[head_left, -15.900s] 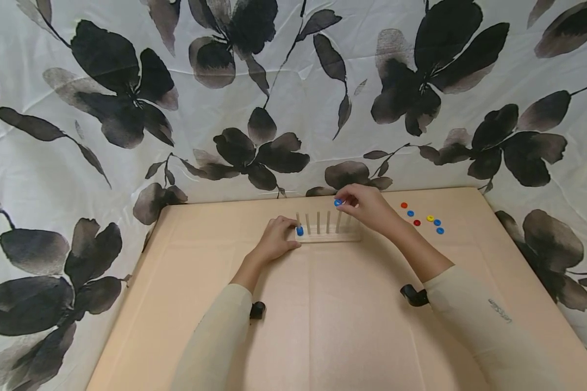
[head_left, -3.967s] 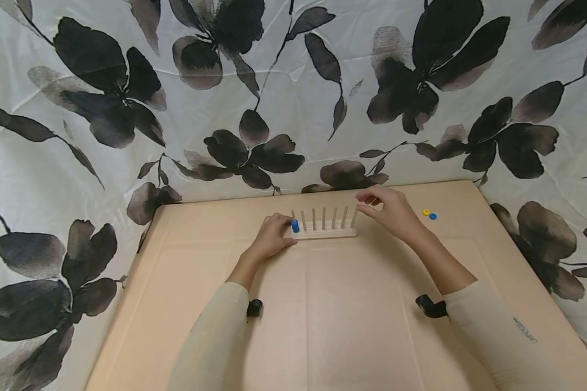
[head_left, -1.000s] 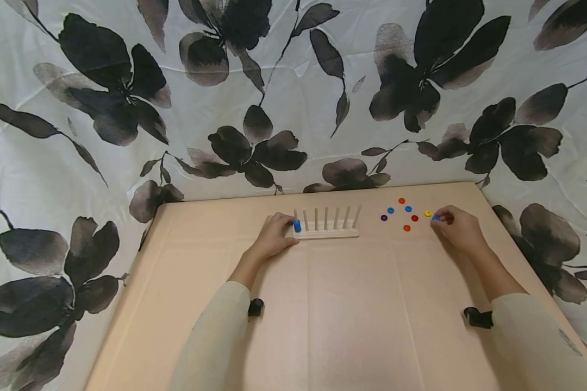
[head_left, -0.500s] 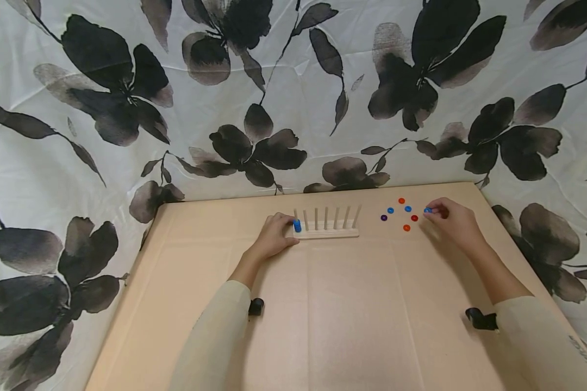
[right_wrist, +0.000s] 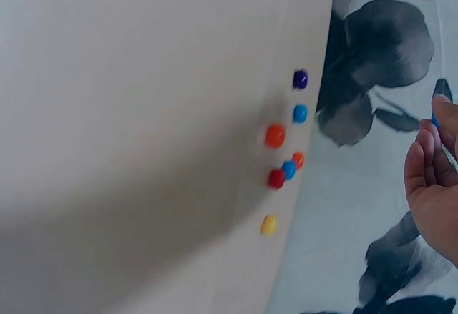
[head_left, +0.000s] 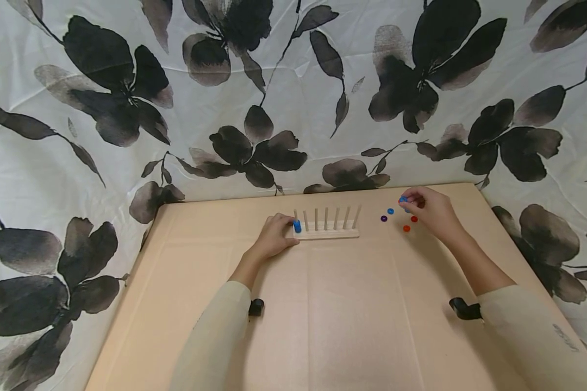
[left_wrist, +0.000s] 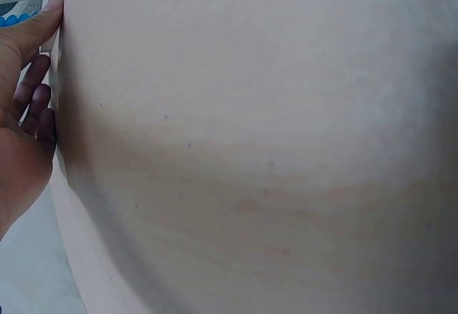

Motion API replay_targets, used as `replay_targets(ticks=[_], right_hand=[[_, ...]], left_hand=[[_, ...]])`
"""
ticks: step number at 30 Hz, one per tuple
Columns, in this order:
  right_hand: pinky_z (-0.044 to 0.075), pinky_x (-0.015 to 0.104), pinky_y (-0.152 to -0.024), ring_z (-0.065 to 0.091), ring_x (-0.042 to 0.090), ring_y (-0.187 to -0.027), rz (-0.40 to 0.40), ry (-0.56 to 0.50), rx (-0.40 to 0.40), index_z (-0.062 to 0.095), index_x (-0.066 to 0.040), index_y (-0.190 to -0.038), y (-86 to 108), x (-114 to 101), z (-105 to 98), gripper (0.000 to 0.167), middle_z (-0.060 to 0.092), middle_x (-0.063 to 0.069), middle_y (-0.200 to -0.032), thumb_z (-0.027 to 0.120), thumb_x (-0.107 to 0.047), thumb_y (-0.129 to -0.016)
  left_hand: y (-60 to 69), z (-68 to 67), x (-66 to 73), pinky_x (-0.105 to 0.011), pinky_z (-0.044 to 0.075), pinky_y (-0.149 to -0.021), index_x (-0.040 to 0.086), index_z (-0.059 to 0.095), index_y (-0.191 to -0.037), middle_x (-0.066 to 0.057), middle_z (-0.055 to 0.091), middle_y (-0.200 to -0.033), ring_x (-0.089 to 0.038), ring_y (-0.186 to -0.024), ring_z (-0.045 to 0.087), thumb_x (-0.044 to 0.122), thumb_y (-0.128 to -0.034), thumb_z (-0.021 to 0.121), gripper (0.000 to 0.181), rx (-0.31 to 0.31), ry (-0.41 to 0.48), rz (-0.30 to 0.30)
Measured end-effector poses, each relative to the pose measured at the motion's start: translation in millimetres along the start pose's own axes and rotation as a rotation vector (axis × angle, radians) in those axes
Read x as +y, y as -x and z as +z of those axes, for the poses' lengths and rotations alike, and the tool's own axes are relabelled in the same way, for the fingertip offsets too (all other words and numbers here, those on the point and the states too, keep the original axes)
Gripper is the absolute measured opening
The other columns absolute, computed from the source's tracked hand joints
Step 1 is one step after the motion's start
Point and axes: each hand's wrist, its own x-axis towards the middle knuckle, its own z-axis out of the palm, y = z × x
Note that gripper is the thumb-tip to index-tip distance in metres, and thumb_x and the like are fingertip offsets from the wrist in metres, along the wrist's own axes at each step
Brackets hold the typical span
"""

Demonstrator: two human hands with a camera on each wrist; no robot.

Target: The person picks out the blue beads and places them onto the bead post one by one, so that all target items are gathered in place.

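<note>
My left hand point(head_left: 272, 238) grips the left end of a pale wooden rack point(head_left: 330, 234) with several upright pegs. Blue beads point(head_left: 297, 226) are stacked on its leftmost peg. In the left wrist view, the thumb of this hand point(left_wrist: 25, 106) lies on the rack's edge. Over the loose beads, right of the rack, my right hand point(head_left: 435, 213) pinches a blue bead point(head_left: 403, 200) between thumb and fingertips. The right wrist view shows that hand point(right_wrist: 435, 199) with a bit of the blue bead point(right_wrist: 434, 120) visible at the fingertips.
Loose beads lie on the table: purple point(head_left: 383, 218), blue point(head_left: 390, 211), red point(head_left: 414, 219) and orange point(head_left: 406, 228). A yellow one point(right_wrist: 269, 224) shows in the right wrist view. Floral cloth point(head_left: 274, 81) hangs behind the table's far edge.
Since a second ago, my right hand has lifted a blue bead from the far right of the loose beads and carried it left. My left hand stays at the rack's end.
</note>
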Motion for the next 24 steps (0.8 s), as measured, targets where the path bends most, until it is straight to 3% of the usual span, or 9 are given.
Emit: replay_targets(ticks=[6, 18, 24], right_hand=[[0.045, 0.013, -0.065, 0.06, 0.023, -0.085, -0.032, -0.014, -0.03, 0.069, -0.003, -0.11, -15.7, -19, 11, 0.021, 0.069, 0.011, -0.094, 0.076, -0.014, -0.094], [0.048, 0.021, -0.073, 0.063, 0.021, -0.085, -0.175, -0.061, -0.102, 0.072, -0.004, -0.107, -45.5, -60, 40, 0.015, 0.07, 0.009, -0.094, 0.076, -0.009, -0.094], [0.05, 0.021, -0.073, 0.064, 0.02, -0.084, -0.204, -0.089, -0.141, 0.072, -0.004, -0.106, -56.5, -79, 57, 0.017, 0.071, 0.009, -0.093, 0.078, -0.01, -0.092]], left_hand=[[-1.3, 0.1, 0.8, -0.044, 0.038, -0.115, 0.009, 0.06, -0.141, -0.01, 0.057, -0.139, -0.031, -0.131, 0.045, 0.028, -0.0862, 0.085, 0.063, -0.003, 0.007, -0.014], [-4.8, -1.7, 3.8, -0.044, 0.038, -0.116, 0.01, 0.061, -0.14, -0.011, 0.057, -0.14, -0.032, -0.132, 0.045, 0.027, -0.0868, 0.085, 0.061, -0.005, 0.008, -0.028], [-7.3, -1.6, 3.8, -0.044, 0.038, -0.116, 0.01, 0.061, -0.14, -0.011, 0.057, -0.14, -0.032, -0.132, 0.045, 0.027, -0.0863, 0.085, 0.062, -0.002, 0.015, -0.033]])
